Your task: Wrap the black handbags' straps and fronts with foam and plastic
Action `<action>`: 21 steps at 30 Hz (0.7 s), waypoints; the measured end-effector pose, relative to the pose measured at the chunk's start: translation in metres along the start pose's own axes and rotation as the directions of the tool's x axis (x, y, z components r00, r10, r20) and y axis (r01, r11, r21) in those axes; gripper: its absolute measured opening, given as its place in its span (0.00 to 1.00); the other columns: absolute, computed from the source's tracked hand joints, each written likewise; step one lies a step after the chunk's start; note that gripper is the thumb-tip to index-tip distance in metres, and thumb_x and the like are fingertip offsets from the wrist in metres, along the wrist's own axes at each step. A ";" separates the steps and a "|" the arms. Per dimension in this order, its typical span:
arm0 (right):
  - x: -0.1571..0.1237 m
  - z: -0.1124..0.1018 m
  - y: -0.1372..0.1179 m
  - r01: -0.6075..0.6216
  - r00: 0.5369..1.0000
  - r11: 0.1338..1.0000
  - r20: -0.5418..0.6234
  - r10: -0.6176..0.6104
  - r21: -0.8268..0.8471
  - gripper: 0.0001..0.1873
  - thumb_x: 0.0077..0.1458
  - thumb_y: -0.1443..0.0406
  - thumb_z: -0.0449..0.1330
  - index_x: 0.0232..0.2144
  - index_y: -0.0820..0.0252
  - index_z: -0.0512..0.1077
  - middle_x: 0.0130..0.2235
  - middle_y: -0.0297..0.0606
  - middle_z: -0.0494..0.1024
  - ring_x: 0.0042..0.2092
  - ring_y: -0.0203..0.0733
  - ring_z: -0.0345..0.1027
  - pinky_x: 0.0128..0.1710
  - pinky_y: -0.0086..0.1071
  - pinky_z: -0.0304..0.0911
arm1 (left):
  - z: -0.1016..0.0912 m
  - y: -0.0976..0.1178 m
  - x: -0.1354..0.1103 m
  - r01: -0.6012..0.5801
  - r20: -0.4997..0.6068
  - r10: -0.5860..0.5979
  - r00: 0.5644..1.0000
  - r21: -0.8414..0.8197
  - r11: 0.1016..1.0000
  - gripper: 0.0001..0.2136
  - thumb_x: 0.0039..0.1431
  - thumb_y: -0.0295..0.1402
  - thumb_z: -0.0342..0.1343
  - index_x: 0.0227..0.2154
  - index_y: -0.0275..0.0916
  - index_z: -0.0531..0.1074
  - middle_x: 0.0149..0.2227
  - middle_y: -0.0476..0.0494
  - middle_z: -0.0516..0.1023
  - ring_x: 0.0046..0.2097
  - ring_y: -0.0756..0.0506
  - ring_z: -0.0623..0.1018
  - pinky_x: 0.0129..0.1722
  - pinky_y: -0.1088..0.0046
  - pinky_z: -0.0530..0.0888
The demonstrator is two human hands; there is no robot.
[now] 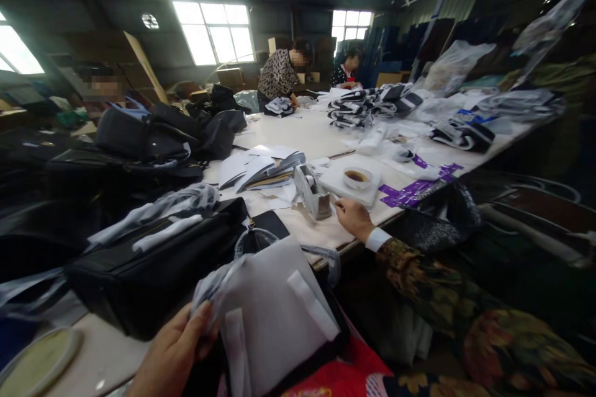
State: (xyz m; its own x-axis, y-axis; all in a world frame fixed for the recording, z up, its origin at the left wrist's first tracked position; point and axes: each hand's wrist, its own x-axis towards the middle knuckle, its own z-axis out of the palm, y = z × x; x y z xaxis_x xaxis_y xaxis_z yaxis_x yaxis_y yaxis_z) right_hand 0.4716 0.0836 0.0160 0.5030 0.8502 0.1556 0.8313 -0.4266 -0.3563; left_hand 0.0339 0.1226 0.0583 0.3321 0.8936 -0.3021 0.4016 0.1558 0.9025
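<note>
Gripping a wrapped strap (212, 288) between thumb and bent fingers, the left hand (179, 341) holds a bag (274, 304) at six o'clock; its pale face carries two white strips. The right hand (354, 220), at four o'clock, has its fingers curled in close to a tape dispenser (319, 201); whether they pinch any tape, I cannot tell.

A large black bag (153, 260) with padded white handles lies at eight o'clock, its contents hidden. Farther out that way sits a tub (76, 347), yellowish inside. A clear bag (465, 56) at two o'clock holds something pale. At three o'clock from the right hand, purple tape (412, 193) runs from the table (302, 133) onto a dark sack (428, 232), its inside too dim to tell.

Loose papers (261, 170) lie at ten o'clock from the dispenser, and a tape roll (358, 187) at twelve o'clock from the right hand. Folded bundles (349, 108) crowd one o'clock. The large black bag takes up the table's near-left side.

Yellow marks on red cloth (347, 369) at the bottom edge are too cut off to read.
</note>
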 end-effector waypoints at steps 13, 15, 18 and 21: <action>0.040 0.010 0.025 -0.103 0.974 0.972 0.176 0.142 -0.209 0.18 0.56 0.68 0.58 0.46 0.73 0.79 0.45 0.63 0.80 0.48 0.57 0.76 0.47 0.39 0.66 | 0.025 0.028 -0.013 0.064 -0.106 -0.070 0.992 -0.055 0.996 0.28 0.39 0.63 0.63 0.25 0.40 0.71 0.19 0.51 0.68 0.24 0.45 0.72 0.24 0.70 0.70; 0.038 0.007 0.032 -0.108 0.974 0.972 0.175 0.146 -0.210 0.18 0.57 0.68 0.57 0.46 0.72 0.79 0.44 0.61 0.81 0.48 0.56 0.76 0.47 0.37 0.65 | 0.021 0.024 -0.013 0.072 -0.100 -0.075 0.992 -0.036 0.997 0.29 0.37 0.65 0.62 0.24 0.40 0.71 0.19 0.50 0.69 0.25 0.43 0.73 0.24 0.69 0.70; 0.036 0.002 0.042 -0.114 0.976 0.969 0.156 0.151 -0.220 0.17 0.60 0.68 0.54 0.44 0.69 0.81 0.44 0.57 0.82 0.49 0.53 0.75 0.48 0.35 0.64 | 0.018 0.019 -0.012 0.060 -0.088 -0.062 0.994 -0.025 0.998 0.29 0.38 0.65 0.61 0.24 0.40 0.71 0.20 0.49 0.70 0.26 0.43 0.73 0.25 0.69 0.71; 0.033 -0.004 0.048 -0.112 0.980 0.966 0.136 0.146 -0.233 0.18 0.61 0.68 0.52 0.43 0.67 0.81 0.44 0.53 0.82 0.50 0.51 0.74 0.48 0.33 0.64 | 0.019 0.016 -0.011 0.052 -0.079 -0.055 0.995 -0.045 0.998 0.29 0.39 0.65 0.61 0.25 0.39 0.72 0.20 0.49 0.71 0.26 0.44 0.73 0.26 0.68 0.72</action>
State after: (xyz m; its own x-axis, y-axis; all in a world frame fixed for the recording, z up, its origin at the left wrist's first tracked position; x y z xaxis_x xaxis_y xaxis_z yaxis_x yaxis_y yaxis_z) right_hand 0.5288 0.0898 0.0081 0.5824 0.8125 -0.0245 0.8018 -0.5792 -0.1474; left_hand 0.0525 0.1073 0.0707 0.2411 0.9140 -0.3262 0.3793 0.2206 0.8986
